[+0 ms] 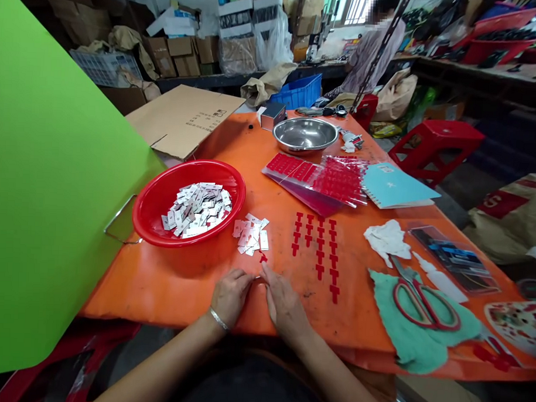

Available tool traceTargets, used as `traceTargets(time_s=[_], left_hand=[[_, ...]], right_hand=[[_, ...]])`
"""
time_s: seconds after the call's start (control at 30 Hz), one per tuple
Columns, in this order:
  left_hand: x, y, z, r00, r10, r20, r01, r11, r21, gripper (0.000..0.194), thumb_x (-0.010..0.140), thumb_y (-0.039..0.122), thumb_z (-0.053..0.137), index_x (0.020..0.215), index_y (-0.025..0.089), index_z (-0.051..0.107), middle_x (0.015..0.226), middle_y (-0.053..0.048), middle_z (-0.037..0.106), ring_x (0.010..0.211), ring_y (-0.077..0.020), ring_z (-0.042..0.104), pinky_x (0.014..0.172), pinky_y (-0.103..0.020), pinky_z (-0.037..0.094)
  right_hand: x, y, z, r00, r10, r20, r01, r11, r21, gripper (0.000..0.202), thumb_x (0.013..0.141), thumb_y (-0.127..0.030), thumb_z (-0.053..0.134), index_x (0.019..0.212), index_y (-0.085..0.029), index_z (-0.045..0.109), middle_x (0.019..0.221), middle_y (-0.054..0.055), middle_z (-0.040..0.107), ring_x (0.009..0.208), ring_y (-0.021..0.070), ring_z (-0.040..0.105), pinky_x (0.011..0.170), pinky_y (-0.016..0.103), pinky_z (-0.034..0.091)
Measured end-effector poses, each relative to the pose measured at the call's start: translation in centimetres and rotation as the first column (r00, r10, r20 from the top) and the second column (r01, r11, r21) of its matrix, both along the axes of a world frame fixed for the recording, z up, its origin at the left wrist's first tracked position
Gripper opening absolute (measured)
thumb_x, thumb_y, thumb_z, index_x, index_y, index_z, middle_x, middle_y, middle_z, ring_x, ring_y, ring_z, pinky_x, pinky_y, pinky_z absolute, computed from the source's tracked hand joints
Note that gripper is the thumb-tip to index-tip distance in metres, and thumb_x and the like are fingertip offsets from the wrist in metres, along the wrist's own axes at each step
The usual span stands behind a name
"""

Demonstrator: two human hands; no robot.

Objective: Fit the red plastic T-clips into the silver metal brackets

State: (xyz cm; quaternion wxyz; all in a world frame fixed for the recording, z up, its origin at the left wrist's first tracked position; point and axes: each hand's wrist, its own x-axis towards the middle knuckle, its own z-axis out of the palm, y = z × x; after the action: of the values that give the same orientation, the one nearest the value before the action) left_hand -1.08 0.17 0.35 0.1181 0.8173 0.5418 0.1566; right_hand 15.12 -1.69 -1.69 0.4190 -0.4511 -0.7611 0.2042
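Both hands are low over the orange table, close together. My left hand (232, 295) has its fingers curled inward, tips pressed on a small thing I cannot make out. My right hand (284, 300) faces it, fingers together, touching the same small thing. Just beyond the fingertips lies a small red piece (263, 258), below a loose pile of white tags (251, 234). A red basin (148, 217) holding many more white tags stands to the left. Right of the hands, T-shaped red pieces (320, 256) are laid out in columns on the table.
Scissors (426, 306) rest on a green cloth (421, 354) at the right. Farther back are a blue notebook (394, 183), red sheets (339, 179), a steel bowl (305, 135) and a cardboard box (178, 119). A green panel (44, 175) rises at the left. A person sits in the background.
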Motion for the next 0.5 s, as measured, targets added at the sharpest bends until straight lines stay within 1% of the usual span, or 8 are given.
traceTargets(time_s=[0.1, 0.17, 0.27, 0.33, 0.4, 0.43, 0.5], left_hand=[[0.0, 0.2, -0.1, 1.000, -0.019, 0.016, 0.018, 0.999, 0.028, 0.028, 0.090, 0.023, 0.041, 0.093, 0.020, 0.068, 0.074, -0.005, 0.062, 0.071, -0.0151, 0.056, 0.066, -0.024, 0.044], [0.0, 0.2, -0.2, 0.999, -0.032, 0.015, 0.031, 0.998, 0.052, 0.026, 0.090, 0.022, 0.043, 0.091, 0.020, 0.068, 0.073, -0.004, 0.061, 0.070, -0.0152, 0.056, 0.065, -0.025, 0.044], [0.0, 0.0, -0.4, 0.999, -0.034, -0.006, 0.034, 0.996, 0.079, 0.023, 0.088, 0.020, 0.045, 0.089, 0.019, 0.068, 0.073, -0.004, 0.061, 0.071, -0.0157, 0.056, 0.065, -0.026, 0.044], [0.1, -0.2, -0.4, 1.000, -0.028, -0.011, 0.029, 0.996, 0.088, 0.021, 0.087, 0.019, 0.047, 0.088, 0.018, 0.068, 0.073, -0.004, 0.062, 0.070, -0.0163, 0.056, 0.065, -0.026, 0.044], [0.1, -0.1, -0.2, 1.000, -0.015, 0.002, 0.015, 0.998, 0.059, 0.022, 0.087, 0.016, 0.046, 0.085, 0.018, 0.068, 0.073, -0.005, 0.062, 0.071, -0.0171, 0.057, 0.065, -0.027, 0.044], [0.1, 0.0, 0.0, 1.000, -0.004, 0.028, 0.003, 1.000, 0.022, 0.022, 0.086, 0.016, 0.046, 0.084, 0.017, 0.068, 0.073, -0.006, 0.062, 0.071, -0.0175, 0.058, 0.065, -0.027, 0.044], [0.2, 0.4, 0.5, 0.988, 0.044, 0.148, -0.030, 0.995, -0.097, 0.022, 0.086, 0.016, 0.047, 0.082, 0.017, 0.068, 0.075, -0.006, 0.064, 0.073, -0.0184, 0.059, 0.067, -0.029, 0.045]], right_hand=[[0.1, -0.4, -0.8, 0.995, 0.003, 0.098, -0.011, 0.997, 0.077, 0.065, 0.088, -0.005, 0.034, 0.145, -0.022, 0.010, 0.127, 0.010, 0.054, 0.116, 0.0210, 0.052, 0.094, 0.039, 0.048], [0.3, -0.6, -1.1, 0.992, -0.017, 0.128, 0.007, 0.997, 0.077, 0.066, 0.088, -0.005, 0.033, 0.146, -0.020, 0.005, 0.126, 0.010, 0.055, 0.115, 0.0207, 0.053, 0.093, 0.038, 0.049], [0.4, -1.0, -1.2, 0.989, -0.019, 0.149, 0.012, 0.999, 0.050, 0.067, 0.089, -0.005, 0.033, 0.146, -0.021, 0.002, 0.125, 0.010, 0.056, 0.115, 0.0215, 0.053, 0.093, 0.039, 0.050], [0.3, -1.1, -1.2, 0.991, -0.012, 0.134, 0.008, 0.999, 0.034, 0.066, 0.089, -0.006, 0.033, 0.146, -0.023, 0.005, 0.126, 0.010, 0.055, 0.115, 0.0221, 0.053, 0.092, 0.041, 0.050], [0.2, -1.0, -1.0, 0.998, -0.001, 0.066, 0.002, 1.000, -0.008, 0.062, 0.089, -0.007, 0.034, 0.145, -0.024, 0.013, 0.122, 0.009, 0.058, 0.112, 0.0218, 0.056, 0.092, 0.041, 0.050], [0.2, -0.8, -0.8, 1.000, -0.010, 0.002, 0.010, 0.999, -0.048, 0.059, 0.089, -0.009, 0.037, 0.143, -0.025, 0.019, 0.118, 0.009, 0.060, 0.109, 0.0215, 0.058, 0.091, 0.041, 0.050], [0.2, -0.2, 0.4, 0.980, -0.092, -0.175, 0.065, 0.986, -0.152, 0.048, 0.089, -0.017, 0.044, 0.135, -0.024, 0.034, 0.111, 0.009, 0.063, 0.101, 0.0210, 0.061, 0.087, 0.039, 0.052]])
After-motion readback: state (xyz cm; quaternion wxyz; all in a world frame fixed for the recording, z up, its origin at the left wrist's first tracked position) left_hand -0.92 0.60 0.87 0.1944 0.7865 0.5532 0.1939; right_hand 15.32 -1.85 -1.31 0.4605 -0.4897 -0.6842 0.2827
